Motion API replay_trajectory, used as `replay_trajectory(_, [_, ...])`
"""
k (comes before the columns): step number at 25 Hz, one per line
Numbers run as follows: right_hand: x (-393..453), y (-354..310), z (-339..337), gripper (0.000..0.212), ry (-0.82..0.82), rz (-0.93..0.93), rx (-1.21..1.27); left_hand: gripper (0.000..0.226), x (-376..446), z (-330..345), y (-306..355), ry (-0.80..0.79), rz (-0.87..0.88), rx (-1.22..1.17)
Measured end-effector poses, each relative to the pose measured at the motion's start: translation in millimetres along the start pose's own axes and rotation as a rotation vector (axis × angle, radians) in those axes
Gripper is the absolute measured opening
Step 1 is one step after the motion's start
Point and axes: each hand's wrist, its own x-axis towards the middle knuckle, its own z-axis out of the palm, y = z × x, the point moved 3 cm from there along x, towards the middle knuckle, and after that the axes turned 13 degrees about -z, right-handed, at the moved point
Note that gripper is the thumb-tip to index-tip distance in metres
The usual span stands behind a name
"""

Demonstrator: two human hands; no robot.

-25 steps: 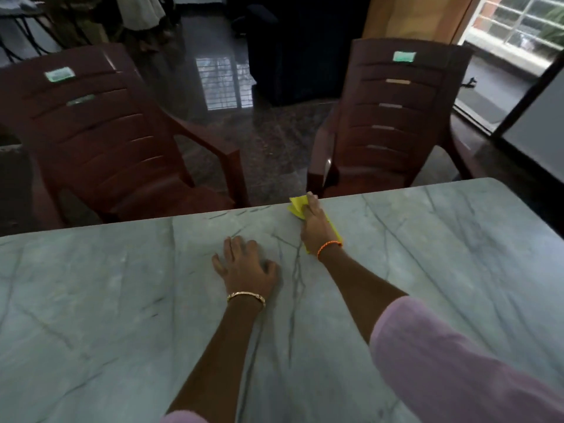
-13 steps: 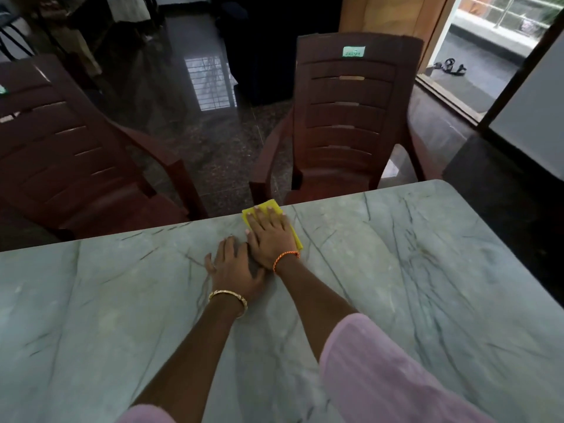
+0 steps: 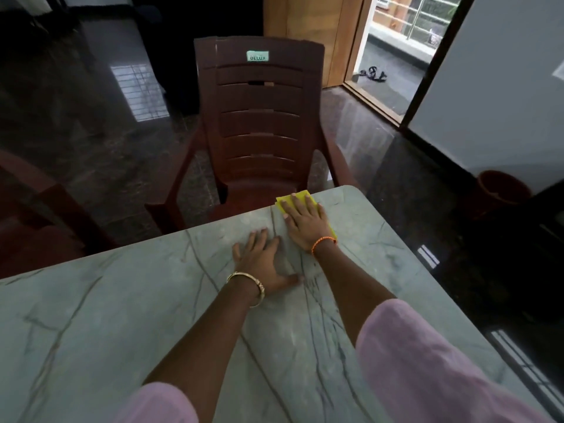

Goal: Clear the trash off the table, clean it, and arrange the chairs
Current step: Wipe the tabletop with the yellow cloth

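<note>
At this moment we were in the cleaning step, as we judged it: no trash showed on the marble table [image 3: 122, 331], and our right hand [image 3: 305, 222] lay flat, fingers spread and pressed down on a yellow cloth [image 3: 300, 196] just right of the frame's centre, close to the table's far edge and near its rounded far corner. The cloth was pinned beneath the palm, not gripped; only its far end and one side strip showed. Our left hand [image 3: 262, 261] rested palm-down on the bare stone just below and left of the right, fingers loosely apart and empty, apparently bracing us. Both forearms reached up from the lower frame, pink sleeves [image 3: 427, 370] at the bottom edge. A brown plastic chair [image 3: 259, 117] stood at upper centre, facing the table with its seat close to the far edge; part of a second chair [image 3: 36, 215] showed at the left margin. We judged that the next move called for firm, even pressure carried along the edge to the corner, without pushing the cloth off the table; arranging the chairs appeared yet to be done.
</note>
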Motion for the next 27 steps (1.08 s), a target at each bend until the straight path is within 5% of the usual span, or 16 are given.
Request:
replay_trajectory(6, [1,79,-24,0.048,0.015,0.16,0.023,0.123,10,3,16,-0.098,-0.112,0.006])
replay_trajectory(16, [-83,102,-31,0.049,0.194,0.508,0.083,0.114,-8,-5,27,-0.12,-0.206,0.005])
replay_trajectory(22, [-152,75,-31,0.061,0.299,0.439,0.162,0.085,-44,2,21,0.003,-0.161,-0.055])
replay_trajectory(27, [-149,40,-28,0.068,0.286,0.415,0.281,0.067,-111,4,-74,0.24,-0.159,-0.222])
